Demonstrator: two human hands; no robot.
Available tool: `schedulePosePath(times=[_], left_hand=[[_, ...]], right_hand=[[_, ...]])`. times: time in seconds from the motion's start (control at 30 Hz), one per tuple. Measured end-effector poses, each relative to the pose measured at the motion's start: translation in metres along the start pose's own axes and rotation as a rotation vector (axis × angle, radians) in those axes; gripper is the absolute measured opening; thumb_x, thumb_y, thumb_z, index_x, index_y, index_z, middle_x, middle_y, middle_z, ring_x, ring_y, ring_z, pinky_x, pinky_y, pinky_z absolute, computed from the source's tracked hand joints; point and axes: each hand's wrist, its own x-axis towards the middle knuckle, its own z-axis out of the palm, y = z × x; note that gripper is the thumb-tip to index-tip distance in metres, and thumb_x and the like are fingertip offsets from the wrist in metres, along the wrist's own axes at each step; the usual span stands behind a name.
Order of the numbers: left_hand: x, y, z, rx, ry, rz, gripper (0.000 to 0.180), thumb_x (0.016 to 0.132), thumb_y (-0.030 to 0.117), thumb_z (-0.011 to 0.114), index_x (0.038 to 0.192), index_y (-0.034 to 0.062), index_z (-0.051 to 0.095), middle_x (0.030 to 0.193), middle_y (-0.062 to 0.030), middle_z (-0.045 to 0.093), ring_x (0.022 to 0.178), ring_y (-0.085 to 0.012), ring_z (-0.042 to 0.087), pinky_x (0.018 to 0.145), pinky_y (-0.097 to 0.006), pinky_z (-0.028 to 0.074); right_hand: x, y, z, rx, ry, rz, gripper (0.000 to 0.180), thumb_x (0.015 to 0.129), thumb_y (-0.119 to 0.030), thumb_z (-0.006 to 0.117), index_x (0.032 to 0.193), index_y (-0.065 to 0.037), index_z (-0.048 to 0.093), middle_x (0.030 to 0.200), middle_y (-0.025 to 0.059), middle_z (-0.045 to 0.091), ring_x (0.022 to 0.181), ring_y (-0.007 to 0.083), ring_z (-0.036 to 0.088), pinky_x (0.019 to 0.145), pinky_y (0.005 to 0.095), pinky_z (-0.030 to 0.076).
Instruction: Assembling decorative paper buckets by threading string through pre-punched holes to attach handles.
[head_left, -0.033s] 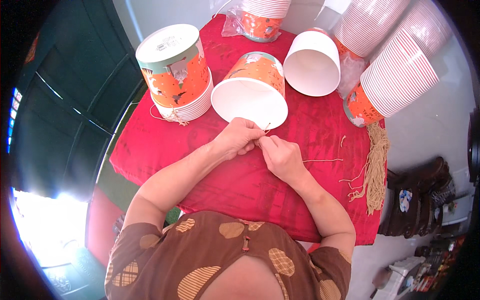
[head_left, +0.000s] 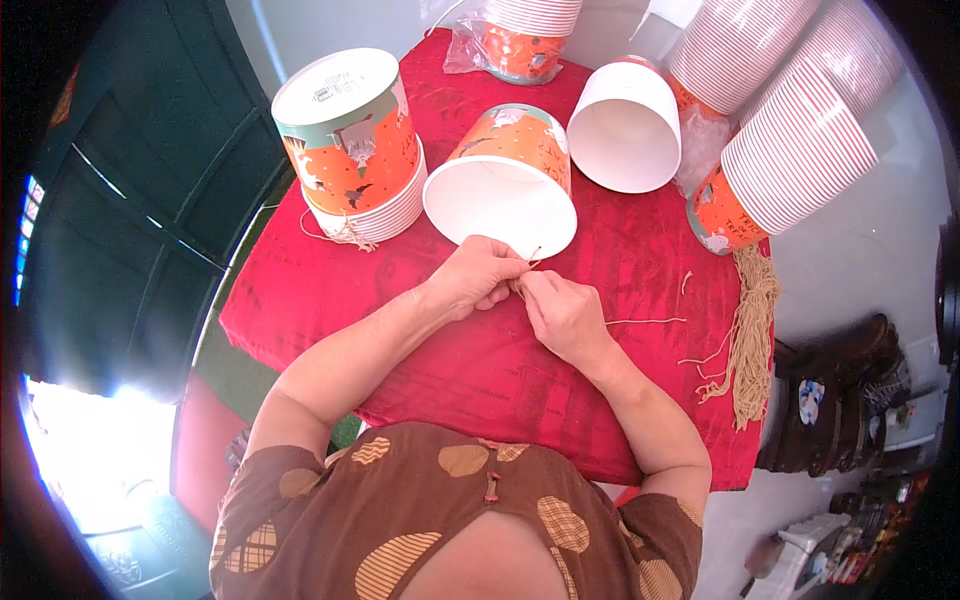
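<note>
My left hand (head_left: 478, 276) and my right hand (head_left: 562, 312) meet at the near rim of an orange paper bucket (head_left: 500, 205). The bucket lies on its side, its white inside facing me. Both hands are closed in a pinch on a tan string (head_left: 535, 256), whose end sticks up against the bucket's rim. My fingers hide the part between them. From beside my right hand a length of the string (head_left: 645, 321) trails over the red cloth. Whether the string passes through the bucket's wall I cannot tell.
An upside-down bucket stack (head_left: 350, 150) stands left, stringy bits at its base. Another bucket (head_left: 625, 130) lies behind, opening toward me. Taller stacks (head_left: 790, 150) line the right and back, some in clear plastic. A tan string bundle (head_left: 752, 330) hangs along the right of the red-covered table (head_left: 420, 385).
</note>
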Motion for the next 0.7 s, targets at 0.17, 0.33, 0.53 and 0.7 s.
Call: schedulePosePath(times=[0.17, 0.33, 0.53, 0.7], left_hand=[[0.0006, -0.0013, -0.0002, -0.005, 0.020, 0.012, 0.010, 0.084, 0.009, 0.063, 0.081, 0.0003, 0.061, 0.064, -0.0046, 0.057, 0.043, -0.0077, 0.045, 0.034, -0.021, 0.028], [-0.0009, 0.0001, 0.0027, 0.003, 0.069, -0.018, 0.011, 0.088, 0.010, 0.059, 0.083, 0.0002, 0.060, 0.066, -0.0036, 0.055, 0.045, -0.0069, 0.045, 0.035, -0.021, 0.027], [-0.0004, -0.0021, 0.0035, -0.012, 0.071, -0.032, 0.012, 0.090, 0.010, 0.056, 0.082, 0.0015, 0.059, 0.066, -0.0027, 0.054, 0.046, -0.0068, 0.043, 0.036, -0.021, 0.028], [-0.0010, -0.0024, 0.0038, -0.013, 0.064, -0.028, 0.012, 0.091, 0.010, 0.056, 0.083, 0.0016, 0.059, 0.065, -0.0022, 0.053, 0.046, -0.0068, 0.043, 0.036, -0.021, 0.028]], right_hand=[[-0.0040, 0.0024, 0.0013, 0.113, -0.034, 0.161, 0.009, 0.076, 0.000, 0.061, 0.081, -0.002, 0.053, 0.071, 0.0139, 0.061, 0.058, 0.0302, 0.061, 0.049, 0.0391, 0.047], [-0.0037, 0.0029, 0.0013, 0.065, -0.065, 0.284, 0.009, 0.077, -0.003, 0.062, 0.077, -0.003, 0.053, 0.065, 0.0144, 0.060, 0.056, 0.0320, 0.061, 0.049, 0.0406, 0.047], [-0.0065, 0.0070, 0.0067, 0.077, -0.047, 0.376, 0.015, 0.080, -0.010, 0.063, 0.072, -0.003, 0.053, 0.061, 0.0161, 0.060, 0.056, 0.0345, 0.062, 0.050, 0.0442, 0.048], [-0.0058, 0.0071, 0.0093, 0.076, -0.044, 0.457, 0.016, 0.082, -0.013, 0.063, 0.073, -0.003, 0.055, 0.062, 0.0164, 0.061, 0.057, 0.0350, 0.062, 0.051, 0.0449, 0.048]])
